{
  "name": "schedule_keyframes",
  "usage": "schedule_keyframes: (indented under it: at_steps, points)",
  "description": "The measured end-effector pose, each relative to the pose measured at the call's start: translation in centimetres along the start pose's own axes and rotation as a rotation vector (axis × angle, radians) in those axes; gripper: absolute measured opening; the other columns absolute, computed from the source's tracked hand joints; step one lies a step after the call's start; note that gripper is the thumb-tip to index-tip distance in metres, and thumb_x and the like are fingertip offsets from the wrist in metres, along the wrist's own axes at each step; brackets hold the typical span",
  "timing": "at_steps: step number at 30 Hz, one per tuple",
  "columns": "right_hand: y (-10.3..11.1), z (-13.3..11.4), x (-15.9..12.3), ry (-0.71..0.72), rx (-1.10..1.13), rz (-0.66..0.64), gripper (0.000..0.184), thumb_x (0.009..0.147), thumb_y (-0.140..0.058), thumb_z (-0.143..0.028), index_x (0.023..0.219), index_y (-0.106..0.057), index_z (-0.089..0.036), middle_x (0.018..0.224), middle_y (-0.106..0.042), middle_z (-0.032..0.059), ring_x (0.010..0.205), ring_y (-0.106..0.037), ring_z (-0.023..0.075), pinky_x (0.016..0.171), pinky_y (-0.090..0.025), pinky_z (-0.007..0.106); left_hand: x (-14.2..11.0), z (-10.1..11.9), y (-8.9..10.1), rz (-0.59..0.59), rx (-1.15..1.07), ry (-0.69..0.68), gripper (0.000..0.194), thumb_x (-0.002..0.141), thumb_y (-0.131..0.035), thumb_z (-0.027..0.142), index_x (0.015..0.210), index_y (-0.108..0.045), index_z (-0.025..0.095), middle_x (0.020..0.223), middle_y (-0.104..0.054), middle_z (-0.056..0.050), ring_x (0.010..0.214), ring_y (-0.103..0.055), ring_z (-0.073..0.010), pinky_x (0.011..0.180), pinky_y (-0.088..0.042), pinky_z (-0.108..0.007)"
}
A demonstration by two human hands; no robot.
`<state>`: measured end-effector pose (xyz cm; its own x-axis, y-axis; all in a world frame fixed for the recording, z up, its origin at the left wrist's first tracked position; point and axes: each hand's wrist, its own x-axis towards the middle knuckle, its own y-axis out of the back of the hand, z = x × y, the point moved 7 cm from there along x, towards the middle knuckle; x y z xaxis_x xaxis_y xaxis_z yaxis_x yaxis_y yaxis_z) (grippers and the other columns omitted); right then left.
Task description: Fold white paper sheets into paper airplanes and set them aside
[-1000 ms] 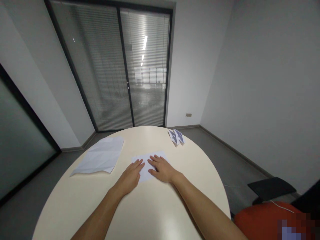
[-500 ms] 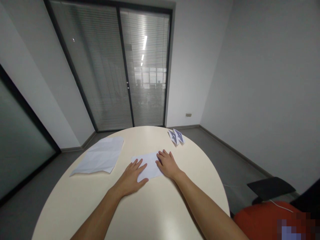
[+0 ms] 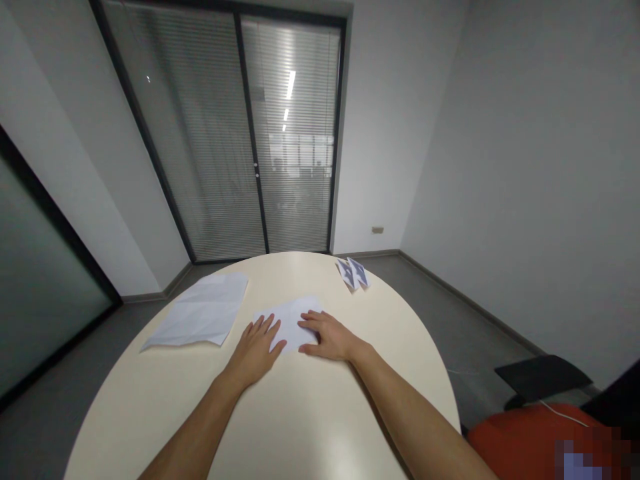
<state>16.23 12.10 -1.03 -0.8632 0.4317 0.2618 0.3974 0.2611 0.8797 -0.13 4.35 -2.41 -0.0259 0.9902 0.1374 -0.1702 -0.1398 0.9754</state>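
A small white sheet of paper lies on the round cream table in front of me. My left hand rests on its left side, palm down with the fingers spread. Over the right side lies my right hand, its fingers stretched to the left and its thumb apart. Both hands cover parts of the paper's edges. Neither hand grips anything.
A larger creased white sheet lies at the table's left. Two folded paper pieces with dark print stand near the far right edge. An orange-red chair with a black armrest is at the right.
The small paper has shifted slightly away and to the left. My left hand has moved a little left and forward; my right hand has turned so its fingers point more to the left.
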Motion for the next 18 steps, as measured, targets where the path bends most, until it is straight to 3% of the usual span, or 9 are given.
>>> schedule_keyframes:
  at_steps: [5,10,18]
  points:
    - [0.6,-0.6,0.2,0.017,-0.034,0.022,0.062,0.089,-0.062,-0.057,0.134,-0.064,-0.015,0.143,-0.057,0.0178,0.135,-0.051,0.0316,0.113,-0.038,0.045,-0.3,0.7,0.4,0.014,-0.024,-0.081,0.058,0.094,-0.051,0.053,0.143,-0.054,0.022,0.155,-0.044,-0.010,0.145,-0.037,-0.0334,0.120,-0.026,-0.053]
    - [1.2,-0.8,0.1,-0.003,-0.031,0.027,0.047,0.093,-0.057,-0.055,0.126,-0.070,-0.022,0.135,-0.064,0.0103,0.128,-0.057,0.0275,0.109,-0.043,0.041,-0.2,0.9,0.8,0.053,-0.044,-0.116,0.053,0.093,-0.055,0.051,0.137,-0.061,0.023,0.149,-0.052,-0.009,0.140,-0.044,-0.0327,0.118,-0.031,-0.051]
    - [1.9,0.6,-0.4,-0.013,0.023,0.008,0.035,0.087,-0.066,-0.041,0.117,-0.074,-0.024,0.127,-0.070,0.0070,0.119,-0.064,0.0250,0.104,-0.046,0.036,0.0,0.2,1.0,0.064,-0.144,-0.113,0.042,0.098,-0.047,0.048,0.123,-0.071,0.025,0.139,-0.063,-0.006,0.135,-0.052,-0.0271,0.114,-0.040,-0.043]
